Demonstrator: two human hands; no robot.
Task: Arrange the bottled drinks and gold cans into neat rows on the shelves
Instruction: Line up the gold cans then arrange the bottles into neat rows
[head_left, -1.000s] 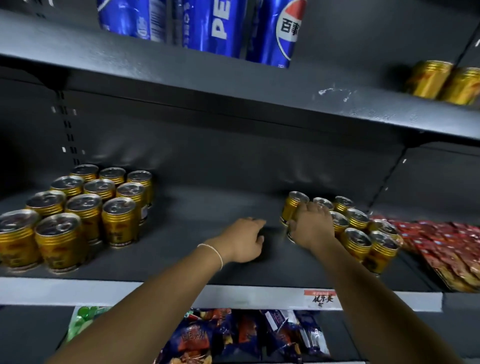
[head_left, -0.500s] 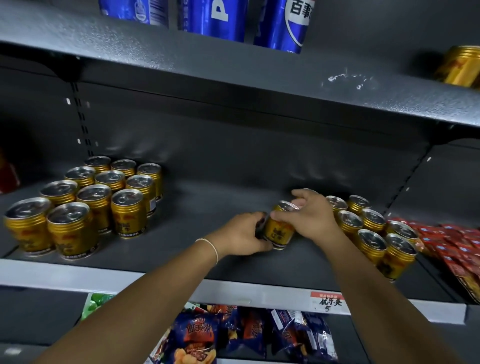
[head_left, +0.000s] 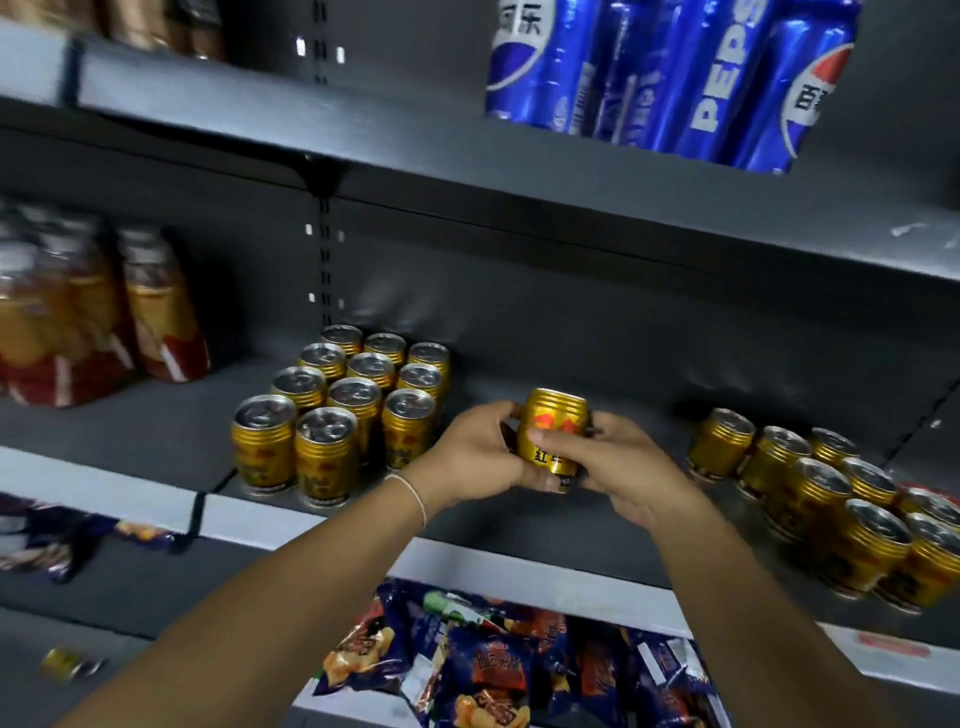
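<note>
Bottles of orange drink with red labels (head_left: 156, 312), blurred, stand in the left bay of the dark grey metal middle shelf (head_left: 649, 415), set back from its pale front strip (head_left: 93, 493). Past the slotted upright post (head_left: 324, 260), a block of ribbed gold cans with silver tops (head_left: 337, 405) stands upright in three columns. Its front row holds only two, so the right front corner is open, just beside the left hand (head_left: 478, 457). That hand, with a thin band at its wrist, curls round the left side of a single gold can with a red emblem (head_left: 553, 434). The right hand (head_left: 618, 467) grips the can's right side and lower front. The can is about upright, in the open stretch of shelf between the block and a looser cluster of gold cans (head_left: 831, 509). Its base is hidden, so I cannot tell whether it touches the shelf. The cluster runs in two ragged lines toward the front right, cut off by the frame. Bare shelf lies on either side of the hands. Above, tall blue Pepsi bottles (head_left: 675, 78) crowd the upper shelf (head_left: 415, 135) near its edge. Below, blue snack bags (head_left: 493, 670) fill the lower shelf.
</note>
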